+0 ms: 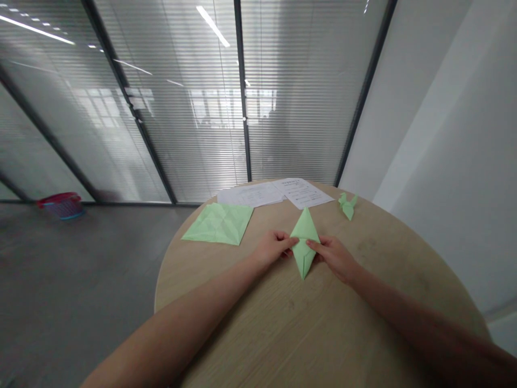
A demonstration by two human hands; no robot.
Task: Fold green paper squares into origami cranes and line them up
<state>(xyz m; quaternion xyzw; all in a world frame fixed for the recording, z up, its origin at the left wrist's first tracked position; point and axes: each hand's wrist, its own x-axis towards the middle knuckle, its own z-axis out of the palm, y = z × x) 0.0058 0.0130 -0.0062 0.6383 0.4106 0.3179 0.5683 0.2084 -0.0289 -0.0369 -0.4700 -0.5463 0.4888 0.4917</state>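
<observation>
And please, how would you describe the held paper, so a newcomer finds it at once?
On the wooden table, find the left hand and right hand. Between them is the green paper diamond, one tip pointing away from the person. Unlike the creased green sheet and small folded figure, it is held by both hands.

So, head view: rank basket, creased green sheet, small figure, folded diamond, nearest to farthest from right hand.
1. Folded diamond, in right hand
2. Small figure, beyond it, rightward
3. Creased green sheet, to the left
4. Basket, far left, on floor
</observation>
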